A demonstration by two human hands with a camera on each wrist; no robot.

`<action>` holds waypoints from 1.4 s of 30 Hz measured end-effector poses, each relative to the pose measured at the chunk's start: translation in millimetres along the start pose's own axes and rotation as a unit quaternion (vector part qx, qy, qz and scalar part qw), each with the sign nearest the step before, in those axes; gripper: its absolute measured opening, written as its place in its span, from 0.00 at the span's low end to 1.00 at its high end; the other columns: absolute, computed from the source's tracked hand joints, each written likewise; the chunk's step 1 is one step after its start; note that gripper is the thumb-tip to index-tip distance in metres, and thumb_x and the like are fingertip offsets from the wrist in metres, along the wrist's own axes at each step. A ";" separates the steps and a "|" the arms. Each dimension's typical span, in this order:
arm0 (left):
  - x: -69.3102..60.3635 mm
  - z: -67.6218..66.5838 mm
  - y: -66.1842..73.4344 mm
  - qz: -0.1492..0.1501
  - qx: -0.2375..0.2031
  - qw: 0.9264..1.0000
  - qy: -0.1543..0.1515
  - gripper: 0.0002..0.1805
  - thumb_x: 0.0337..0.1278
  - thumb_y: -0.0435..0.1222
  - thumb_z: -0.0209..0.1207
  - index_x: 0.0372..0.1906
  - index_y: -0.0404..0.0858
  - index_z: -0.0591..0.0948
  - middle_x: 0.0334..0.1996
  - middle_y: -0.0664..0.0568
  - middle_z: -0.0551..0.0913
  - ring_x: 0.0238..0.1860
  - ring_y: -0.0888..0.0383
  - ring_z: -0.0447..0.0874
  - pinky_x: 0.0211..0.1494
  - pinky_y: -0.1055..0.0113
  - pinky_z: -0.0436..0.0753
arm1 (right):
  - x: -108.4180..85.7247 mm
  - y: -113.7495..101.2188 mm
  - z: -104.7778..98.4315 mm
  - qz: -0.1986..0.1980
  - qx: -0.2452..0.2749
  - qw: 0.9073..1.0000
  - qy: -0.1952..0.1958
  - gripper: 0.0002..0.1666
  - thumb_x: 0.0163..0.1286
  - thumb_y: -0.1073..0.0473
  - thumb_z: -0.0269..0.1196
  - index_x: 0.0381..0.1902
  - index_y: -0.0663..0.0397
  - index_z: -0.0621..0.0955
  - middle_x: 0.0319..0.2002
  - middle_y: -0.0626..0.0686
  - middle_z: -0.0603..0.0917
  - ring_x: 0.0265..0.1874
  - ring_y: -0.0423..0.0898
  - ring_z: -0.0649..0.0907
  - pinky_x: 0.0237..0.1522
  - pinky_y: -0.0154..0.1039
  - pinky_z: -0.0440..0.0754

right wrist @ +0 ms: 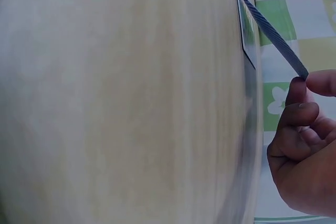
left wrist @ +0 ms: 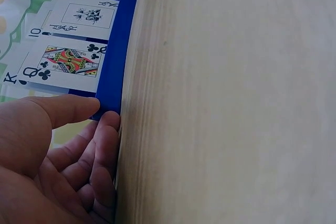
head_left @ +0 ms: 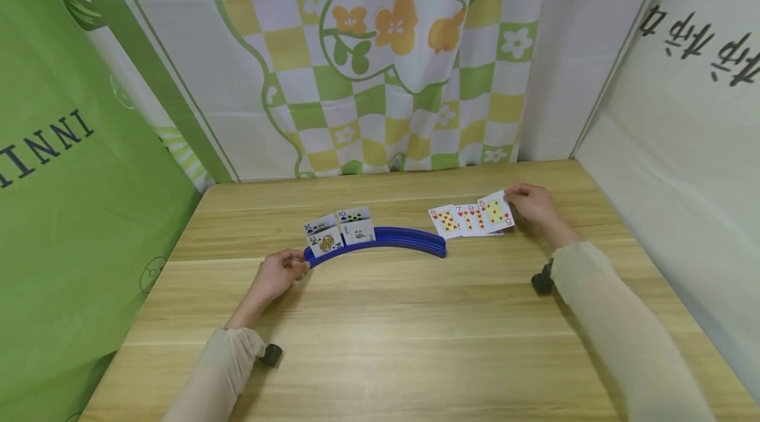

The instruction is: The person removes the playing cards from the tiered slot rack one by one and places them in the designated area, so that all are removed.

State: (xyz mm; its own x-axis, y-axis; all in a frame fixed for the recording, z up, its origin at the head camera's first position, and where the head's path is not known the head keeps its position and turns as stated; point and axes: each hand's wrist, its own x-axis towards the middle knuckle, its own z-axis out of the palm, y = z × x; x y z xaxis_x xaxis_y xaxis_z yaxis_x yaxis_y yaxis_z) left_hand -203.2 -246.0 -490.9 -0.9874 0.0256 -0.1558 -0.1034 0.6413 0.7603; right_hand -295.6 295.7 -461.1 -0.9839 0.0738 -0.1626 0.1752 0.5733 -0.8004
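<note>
Four cards are seated in the left part of a curved blue card holder point(head_left: 410, 236) on the wooden table point(head_left: 380, 330): a queen of clubs point(head_left: 326, 242) in front of a king point(head_left: 320, 223), and a joker point(head_left: 359, 233) in front of a ten point(head_left: 354, 214). The holder's left end is pinched between thumb and curled fingers of the left hand point(head_left: 278, 275). By the right hand point(head_left: 532, 204), its fingers curled, the five of diamonds point(head_left: 495, 212) is pinched at its raised right edge, overlapping in the head view several loose face-up hearts point(head_left: 445, 221) near the holder's right end.
</note>
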 end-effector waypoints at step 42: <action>0.9 0.6 -2.3 0.005 0.006 1.000 0.004 0.19 0.64 0.38 0.62 0.55 0.31 0.80 0.34 0.45 0.89 0.29 0.60 0.82 0.31 0.69 0.77 | -3.7 4.1 0.5 -0.006 -0.042 0.999 -0.027 0.24 0.77 0.52 0.52 0.59 0.65 0.78 0.53 0.65 0.82 0.40 0.44 0.79 0.38 0.32 0.75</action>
State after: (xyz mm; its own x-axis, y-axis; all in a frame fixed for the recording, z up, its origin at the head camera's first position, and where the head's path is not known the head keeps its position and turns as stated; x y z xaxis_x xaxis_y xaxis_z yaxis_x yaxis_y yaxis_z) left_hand -203.7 -247.0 -493.2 -0.9894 0.0267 -0.1428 -0.0913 0.6504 0.7541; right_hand -291.3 297.4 -464.1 -0.9822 0.0248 -0.1863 0.1588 0.6400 -0.7518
